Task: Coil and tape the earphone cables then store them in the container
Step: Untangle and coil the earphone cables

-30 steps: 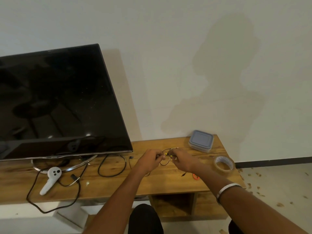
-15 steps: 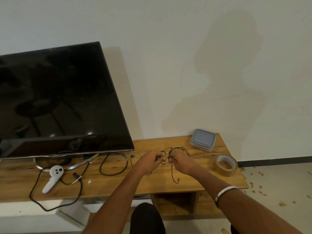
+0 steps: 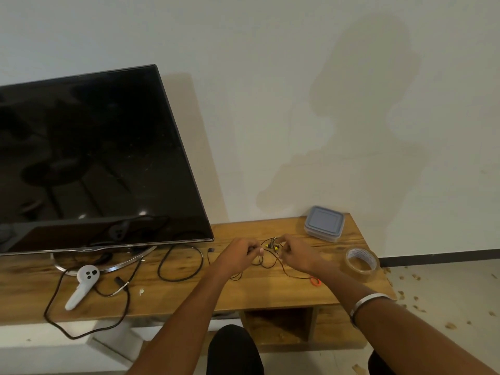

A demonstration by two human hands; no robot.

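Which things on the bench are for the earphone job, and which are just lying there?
For the job: earphone cable held in both hands, tape roll, lidded container.
Lying about: white controller, black cord, TV.

I count two hands, left (image 3: 238, 254) and right (image 3: 296, 253), at frame centre, one tangle of earphone cable (image 3: 272, 246) between them (strands too fine to count). One lidded container (image 3: 324, 223) and one tape roll (image 3: 362, 263) at right. One television (image 3: 89, 163), one white controller (image 3: 81, 285), left.
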